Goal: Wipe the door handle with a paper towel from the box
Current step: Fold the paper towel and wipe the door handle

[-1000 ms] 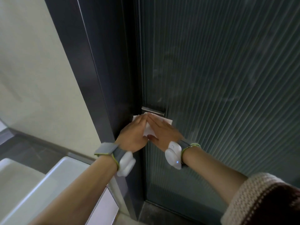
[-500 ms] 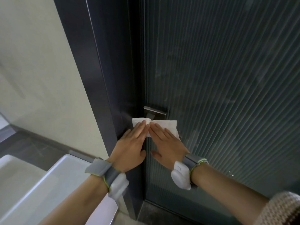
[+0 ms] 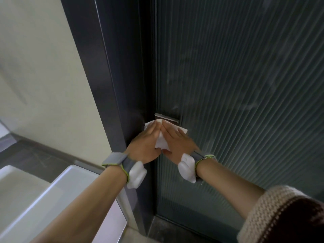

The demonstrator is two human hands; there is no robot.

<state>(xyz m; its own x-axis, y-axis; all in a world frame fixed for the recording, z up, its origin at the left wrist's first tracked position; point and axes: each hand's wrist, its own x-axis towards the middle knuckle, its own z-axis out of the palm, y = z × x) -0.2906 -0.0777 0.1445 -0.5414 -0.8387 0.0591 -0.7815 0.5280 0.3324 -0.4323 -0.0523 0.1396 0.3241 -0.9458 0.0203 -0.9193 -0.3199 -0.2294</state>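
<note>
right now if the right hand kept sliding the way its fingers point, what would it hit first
Probably the door handle: the right hand lies flat on the paper towel, fingertips just below the handle's metal bar, though depth is unclear.

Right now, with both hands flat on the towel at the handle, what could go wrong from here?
The paper towel is pressed under flat palms, not pinched, so it may slip down the ribbed door if the left hand or right hand eases off. Much of the metal door handle shows above the fingertips, so its top may go unwiped.
</note>
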